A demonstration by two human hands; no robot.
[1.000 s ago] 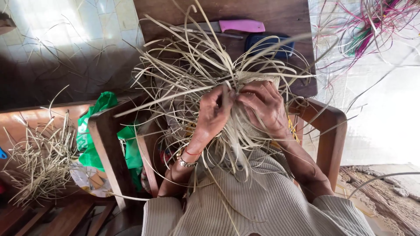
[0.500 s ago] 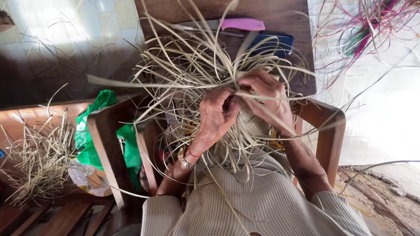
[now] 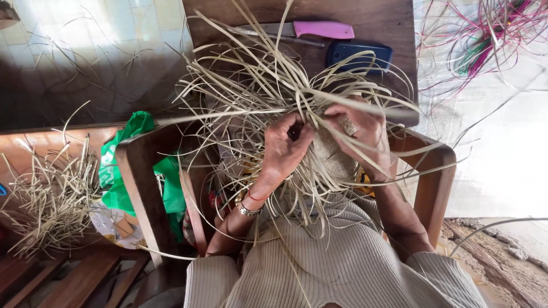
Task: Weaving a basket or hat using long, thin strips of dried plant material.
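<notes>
Left hand [image 3: 283,149] and right hand [image 3: 361,132] both pinch pale straw strips [image 3: 257,85] at a half-woven basket [image 3: 331,159], seemingly on the lap; the strips hide the fingertips. Pink-handled knife [image 3: 319,29] on table [image 3: 377,17].

Taking the wooden table [image 3: 365,17] at the top as the landmark: a dark blue phone [image 3: 359,55] lies flat on it near the right edge, a rounded rectangle with its screen dark, just below a pink-handled knife [image 3: 302,29]. Down and to the left of the table, beside a wooden chair arm [image 3: 140,188], a bright green plastic bag [image 3: 123,171] sits crumpled. Just beneath the bag is a white, rounded wrapper or sack [image 3: 111,225] with small printed patches in tan and yellow, partly hidden by the bag. No signs or lit screens show.
</notes>
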